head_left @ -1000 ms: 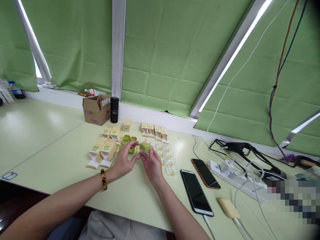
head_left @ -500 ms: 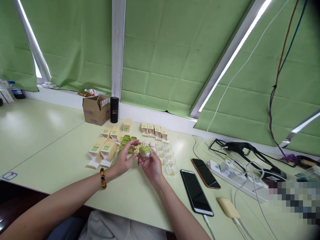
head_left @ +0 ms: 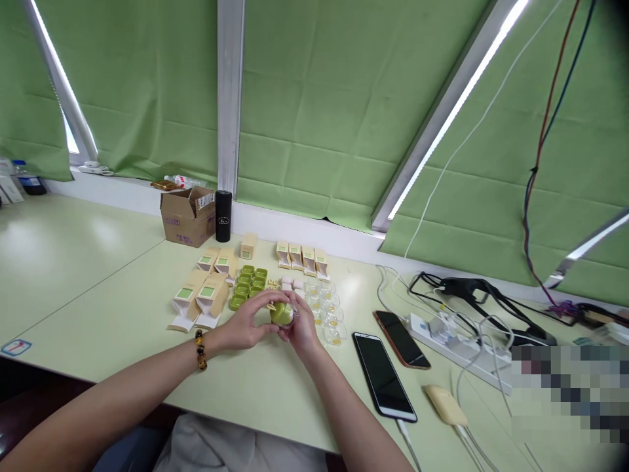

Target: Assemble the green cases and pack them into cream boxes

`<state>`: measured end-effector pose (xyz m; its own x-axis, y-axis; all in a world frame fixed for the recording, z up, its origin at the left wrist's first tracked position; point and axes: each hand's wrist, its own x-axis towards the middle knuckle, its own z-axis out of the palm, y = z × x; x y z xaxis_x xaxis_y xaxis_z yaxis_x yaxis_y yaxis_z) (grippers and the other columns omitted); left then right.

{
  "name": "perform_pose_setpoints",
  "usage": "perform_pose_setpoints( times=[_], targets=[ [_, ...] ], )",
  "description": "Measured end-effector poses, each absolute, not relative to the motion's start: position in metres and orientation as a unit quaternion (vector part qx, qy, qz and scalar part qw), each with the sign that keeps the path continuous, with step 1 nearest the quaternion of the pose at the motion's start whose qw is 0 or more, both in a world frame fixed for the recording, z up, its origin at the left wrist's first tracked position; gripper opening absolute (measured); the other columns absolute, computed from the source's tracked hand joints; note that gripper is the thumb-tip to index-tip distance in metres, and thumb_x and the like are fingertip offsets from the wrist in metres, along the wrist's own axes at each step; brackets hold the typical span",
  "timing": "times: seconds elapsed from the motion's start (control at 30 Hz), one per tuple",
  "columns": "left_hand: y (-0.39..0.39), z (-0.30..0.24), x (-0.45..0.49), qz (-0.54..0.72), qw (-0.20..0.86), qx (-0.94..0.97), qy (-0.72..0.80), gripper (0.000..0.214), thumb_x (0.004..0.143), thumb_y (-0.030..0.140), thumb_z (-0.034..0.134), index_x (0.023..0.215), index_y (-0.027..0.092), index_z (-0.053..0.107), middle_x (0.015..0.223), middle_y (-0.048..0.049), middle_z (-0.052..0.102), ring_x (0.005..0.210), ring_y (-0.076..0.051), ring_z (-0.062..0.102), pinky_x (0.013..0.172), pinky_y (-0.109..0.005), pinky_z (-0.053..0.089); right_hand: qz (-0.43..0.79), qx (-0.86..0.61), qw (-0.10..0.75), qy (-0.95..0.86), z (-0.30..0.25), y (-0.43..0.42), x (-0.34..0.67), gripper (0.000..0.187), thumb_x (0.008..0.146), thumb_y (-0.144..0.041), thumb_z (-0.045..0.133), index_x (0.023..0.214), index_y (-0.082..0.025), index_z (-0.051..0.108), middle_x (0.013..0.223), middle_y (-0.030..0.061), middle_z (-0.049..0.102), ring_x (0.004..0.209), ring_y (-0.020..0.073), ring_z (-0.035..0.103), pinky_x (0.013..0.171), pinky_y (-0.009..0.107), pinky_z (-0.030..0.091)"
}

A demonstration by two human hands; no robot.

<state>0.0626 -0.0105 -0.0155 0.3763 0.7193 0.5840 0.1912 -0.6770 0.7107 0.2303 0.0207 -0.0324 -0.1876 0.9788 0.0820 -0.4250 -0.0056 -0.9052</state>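
Both hands meet around a small container with a green lid [head_left: 280, 314], a clear base and a pale loop on top. It is tipped sideways, its lid facing left. My right hand [head_left: 303, 333] wraps the clear base. My left hand [head_left: 243, 326] grips the lid side between thumb and fingers, partly hiding it. Just beyond are rows of green lids [head_left: 243, 288], small pale loops [head_left: 272, 284] and pink pieces [head_left: 285, 284]. Clear cups [head_left: 334, 316] stand in rows right of my right hand.
Open cream cartons [head_left: 209, 295] stand at left, more cartons [head_left: 308, 259] at the back. Behind are a cardboard box [head_left: 184, 219] and a black tumbler [head_left: 223, 216]. At right lie two phones [head_left: 386, 377], a yellow case [head_left: 445, 405] and a power strip [head_left: 452, 347] with cables.
My left hand has come in from beside the container and closed on its lid side. The container has tipped from upright to sideways and moved slightly lower, toward me.
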Motion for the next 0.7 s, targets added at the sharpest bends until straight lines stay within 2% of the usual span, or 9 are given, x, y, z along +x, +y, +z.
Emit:
perform_pose_setpoints(
  times=[0.1, 0.2, 0.3, 0.4, 0.5, 0.6, 0.7],
  targets=[
    [-0.013, -0.011, 0.063, 0.470, 0.216, 0.800, 0.303, 0.046, 0.091, 0.031, 0.078, 0.134, 0.025, 0.063, 0.135, -0.0127, 0.068, 0.129, -0.029, 0.063, 0.107, -0.046, 0.054, 0.517, -0.382, 0.590, -0.488, -0.025, 0.024, 0.238, 0.037, 0.089, -0.059, 0.069, 0.095, -0.023, 0.067, 0.061, -0.0044, 0.062, 0.045, 0.0128, 0.050, 0.043, 0.025, 0.038],
    [-0.013, -0.011, 0.062, 0.434, 0.117, 0.832, 0.325, 0.046, 0.089, 0.042, 0.080, 0.128, 0.022, 0.065, 0.114, -0.0111, 0.073, 0.106, -0.028, 0.065, 0.096, -0.045, 0.051, 0.379, -0.421, 0.631, -0.530, -0.016, 0.032, 0.252, 0.031, 0.095, -0.053, 0.061, 0.097, -0.023, 0.067, 0.071, -0.0023, 0.068, 0.049, 0.0129, 0.049, 0.050, 0.026, 0.040],
    [-0.011, -0.011, 0.062, 0.352, 0.034, 0.872, 0.339, 0.046, 0.087, 0.050, 0.081, 0.118, 0.020, 0.068, 0.100, -0.0098, 0.072, 0.095, -0.028, 0.062, 0.089, -0.044, 0.047, 0.270, -0.454, 0.631, -0.568, -0.009, 0.044, 0.263, 0.024, 0.095, -0.042, 0.058, 0.091, -0.022, 0.070, 0.081, 0.0021, 0.073, 0.067, 0.0180, 0.060, 0.064, 0.030, 0.046],
    [-0.012, -0.011, 0.062, 0.280, -0.004, 0.893, 0.352, 0.042, 0.084, 0.051, 0.083, 0.108, 0.019, 0.070, 0.092, -0.0092, 0.071, 0.095, -0.029, 0.060, 0.088, -0.044, 0.043, 0.193, -0.509, 0.537, -0.644, -0.002, 0.060, 0.267, 0.025, 0.097, -0.035, 0.053, 0.093, -0.022, 0.074, 0.091, 0.0052, 0.077, 0.081, 0.0225, 0.065, 0.075, 0.034, 0.048],
    [-0.014, -0.011, 0.063, 0.250, -0.017, 0.901, 0.353, 0.039, 0.083, 0.051, 0.083, 0.104, 0.020, 0.071, 0.090, -0.0092, 0.070, 0.094, -0.029, 0.059, 0.088, -0.043, 0.041, 0.052, -0.559, 0.324, -0.761, 0.006, 0.081, 0.264, 0.037, 0.103, -0.026, 0.040, 0.111, -0.022, 0.075, 0.114, 0.0082, 0.077, 0.100, 0.0253, 0.064, 0.086, 0.037, 0.047],
    [-0.015, -0.012, 0.063, 0.243, -0.023, 0.902, 0.355, 0.039, 0.083, 0.052, 0.084, 0.100, 0.019, 0.071, 0.089, -0.0089, 0.069, 0.094, -0.029, 0.058, 0.086, -0.043, 0.040, 0.020, -0.543, 0.247, -0.802, 0.013, 0.106, 0.257, 0.038, 0.100, -0.015, 0.043, 0.111, -0.022, 0.078, 0.126, 0.0088, 0.074, 0.121, 0.0287, 0.056, 0.103, 0.041, 0.038],
    [-0.015, -0.013, 0.064, 0.234, -0.027, 0.902, 0.361, 0.040, 0.081, 0.053, 0.084, 0.097, 0.019, 0.071, 0.087, -0.0089, 0.069, 0.093, -0.029, 0.058, 0.085, -0.043, 0.040, 0.013, -0.525, 0.166, -0.835, 0.014, 0.132, 0.247, 0.035, 0.096, -0.011, 0.048, 0.108, -0.024, 0.079, 0.130, 0.0073, 0.072, 0.130, 0.0299, 0.049, 0.107, 0.043, 0.032]
  ],
)
